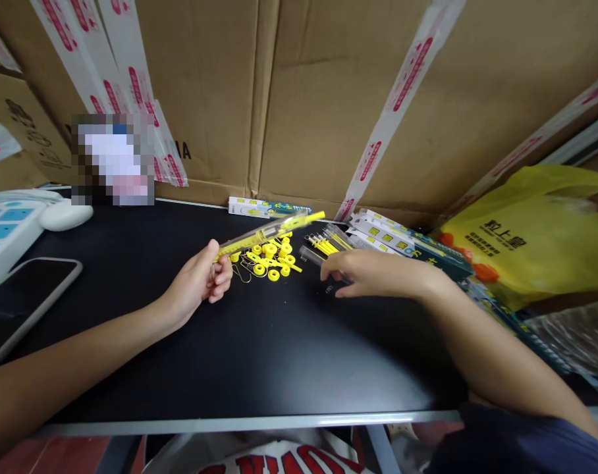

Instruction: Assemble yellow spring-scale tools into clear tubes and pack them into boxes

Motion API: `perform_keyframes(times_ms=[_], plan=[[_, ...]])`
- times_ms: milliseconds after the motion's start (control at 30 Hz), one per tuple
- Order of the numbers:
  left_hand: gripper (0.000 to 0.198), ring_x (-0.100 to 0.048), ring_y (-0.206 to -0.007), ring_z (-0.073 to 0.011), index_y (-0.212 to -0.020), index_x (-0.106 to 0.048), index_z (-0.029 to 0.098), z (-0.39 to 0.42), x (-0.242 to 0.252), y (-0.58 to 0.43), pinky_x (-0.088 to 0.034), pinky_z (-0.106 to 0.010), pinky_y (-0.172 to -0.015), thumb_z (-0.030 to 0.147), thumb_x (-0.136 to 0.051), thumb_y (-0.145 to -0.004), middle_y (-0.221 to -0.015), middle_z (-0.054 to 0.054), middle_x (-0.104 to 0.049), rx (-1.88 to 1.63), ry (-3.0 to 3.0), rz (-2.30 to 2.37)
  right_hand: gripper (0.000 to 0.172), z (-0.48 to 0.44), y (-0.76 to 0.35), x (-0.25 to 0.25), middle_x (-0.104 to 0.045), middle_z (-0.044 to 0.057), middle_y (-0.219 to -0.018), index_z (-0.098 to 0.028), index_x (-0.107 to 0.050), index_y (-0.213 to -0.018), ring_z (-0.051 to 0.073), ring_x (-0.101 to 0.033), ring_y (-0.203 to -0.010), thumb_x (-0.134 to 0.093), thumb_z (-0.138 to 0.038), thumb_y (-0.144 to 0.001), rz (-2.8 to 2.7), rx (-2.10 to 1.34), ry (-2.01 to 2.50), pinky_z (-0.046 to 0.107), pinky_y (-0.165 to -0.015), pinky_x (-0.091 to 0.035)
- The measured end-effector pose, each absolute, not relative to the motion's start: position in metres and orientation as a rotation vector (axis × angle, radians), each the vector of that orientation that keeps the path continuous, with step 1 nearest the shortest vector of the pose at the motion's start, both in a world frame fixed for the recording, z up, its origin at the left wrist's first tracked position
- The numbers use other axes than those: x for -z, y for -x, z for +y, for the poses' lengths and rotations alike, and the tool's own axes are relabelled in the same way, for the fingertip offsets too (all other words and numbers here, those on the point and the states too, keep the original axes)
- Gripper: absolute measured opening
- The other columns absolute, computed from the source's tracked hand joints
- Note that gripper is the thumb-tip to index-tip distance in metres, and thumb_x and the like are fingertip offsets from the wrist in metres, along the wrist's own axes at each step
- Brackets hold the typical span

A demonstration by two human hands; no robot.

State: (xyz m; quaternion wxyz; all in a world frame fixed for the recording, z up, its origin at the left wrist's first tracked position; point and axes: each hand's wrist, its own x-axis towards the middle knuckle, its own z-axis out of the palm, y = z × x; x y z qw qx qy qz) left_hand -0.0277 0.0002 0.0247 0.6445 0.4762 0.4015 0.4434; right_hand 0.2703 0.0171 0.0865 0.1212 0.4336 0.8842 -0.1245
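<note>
My left hand (pixel 203 280) is closed around one end of a slim clear spring scale (pixel 259 236), with yellow showing inside its tube. It is tilted, with its yellow far end (pixel 315 217) raised to the right above the table. Under it lies a loose pile of yellow rings and caps (pixel 272 251) with bent wire hooks (pixel 244 271). My right hand (pixel 358 271) is curled low over the table at a clear tube (pixel 311 255), which seems to run between its fingers and thumb. Thin yellow rods with metal rings (pixel 323 245) lie just behind that hand.
Printed boxes (pixel 392 238) lie behind my right hand, and another box (pixel 249 207) rests against the cardboard (pixel 319 118). A yellow plastic bag (pixel 531 230) stands at right. A power strip (pixel 12 230), a white mouse-shaped object (pixel 66 214) and a phone (pixel 27 296) are at left.
</note>
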Motion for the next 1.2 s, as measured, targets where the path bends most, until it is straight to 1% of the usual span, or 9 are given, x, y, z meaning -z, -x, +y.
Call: perform_keyframes(times_ms=[67,133,233,367,467,567,667,867,1200], plan=[[0.045,-0.035,-0.042,-0.0058,-0.066,-0.041,0.017,-0.003,-0.026,0.026,-0.03,-0.015,-0.036,0.051,-0.036,-0.095,-0.056,0.005,-0.036,-0.993,-1.132,0.927,0.019,0.01,-0.262,-0.081,-0.067,0.006,-0.091,-0.019,-0.065,-0.094,0.018,-0.06,-0.076,-0.064,-0.014,-0.077,2.557,0.288,-1.279,0.026,-0.062,-0.037],[0.043,-0.036,-0.042,-0.0058,-0.067,-0.041,0.017,-0.004,-0.026,0.025,-0.031,-0.015,-0.037,0.049,-0.036,-0.096,-0.056,0.005,-0.037,-0.985,-1.162,0.961,0.012,0.008,-0.256,-0.074,-0.067,0.006,-0.084,-0.019,-0.063,-0.084,0.017,-0.057,-0.071,-0.057,-0.01,-0.078,2.565,0.199,-1.288,0.027,-0.059,-0.033],[0.038,-0.036,-0.042,-0.0059,-0.07,-0.04,0.018,-0.003,-0.025,0.025,-0.03,-0.015,-0.037,0.043,-0.033,-0.098,-0.056,0.005,-0.037,-0.984,-1.203,1.019,0.014,0.011,-0.254,-0.072,-0.063,0.004,-0.074,-0.019,-0.058,-0.075,0.016,-0.053,-0.065,-0.051,-0.007,-0.078,2.601,0.183,-1.277,0.027,-0.057,-0.031],[0.036,-0.036,-0.042,-0.0058,-0.071,-0.039,0.018,-0.001,-0.021,0.026,-0.03,-0.015,-0.037,0.042,-0.033,-0.098,-0.055,0.006,-0.038,-0.978,-1.257,1.039,0.011,0.02,-0.264,-0.082,-0.06,0.001,-0.073,-0.019,-0.056,-0.077,0.013,-0.052,-0.063,-0.054,-0.008,-0.075,2.779,0.385,-1.298,0.024,-0.058,-0.035],[0.035,-0.036,-0.041,-0.0056,-0.072,-0.038,0.019,0.0,-0.019,0.026,-0.03,-0.016,-0.037,0.044,-0.034,-0.097,-0.055,0.006,-0.038,-0.968,-1.285,1.034,0.006,0.027,-0.274,-0.09,-0.059,0.0,-0.078,-0.019,-0.053,-0.078,0.013,-0.054,-0.069,-0.059,-0.017,-0.078,3.041,0.611,-1.41,0.024,-0.063,-0.042],[0.035,-0.036,-0.041,-0.0055,-0.073,-0.038,0.019,0.0,-0.018,0.027,-0.03,-0.016,-0.036,0.045,-0.035,-0.096,-0.055,0.007,-0.038,-0.96,-1.304,1.031,0.014,0.029,-0.277,-0.091,-0.058,0.0,-0.08,-0.019,-0.052,-0.079,0.012,-0.056,-0.071,-0.064,-0.026,-0.08,3.172,0.856,-1.455,0.025,-0.065,-0.046],[0.036,-0.036,-0.041,-0.0055,-0.074,-0.038,0.019,0.0,-0.017,0.027,-0.03,-0.016,-0.036,0.047,-0.035,-0.096,-0.055,0.007,-0.038,-0.962,-1.302,1.04,0.016,0.028,-0.275,-0.089,-0.059,0.0,-0.079,-0.019,-0.054,-0.08,0.012,-0.057,-0.069,-0.067,-0.027,-0.08,3.184,0.975,-1.451,0.025,-0.062,-0.047],[0.034,-0.036,-0.04,-0.0056,-0.074,-0.038,0.019,0.0,-0.016,0.026,-0.029,-0.016,-0.035,0.044,-0.034,-0.097,-0.055,0.007,-0.037,-0.958,-1.28,1.056,0.015,0.025,-0.272,-0.09,-0.059,0.0,-0.081,-0.019,-0.056,-0.08,0.012,-0.057,-0.069,-0.071,-0.024,-0.078,3.261,0.997,-1.443,0.026,-0.063,-0.048],[0.034,-0.033,-0.039,-0.0049,-0.074,-0.037,0.02,0.001,-0.016,0.027,-0.027,-0.015,-0.034,0.044,-0.033,-0.097,-0.055,0.007,-0.037,-0.931,-1.3,1.067,0.016,0.027,-0.272,-0.087,-0.061,0.0,-0.08,-0.019,-0.057,-0.08,0.013,-0.059,-0.07,-0.07,-0.028,-0.079,3.245,0.847,-1.489,0.027,-0.062,-0.048]])
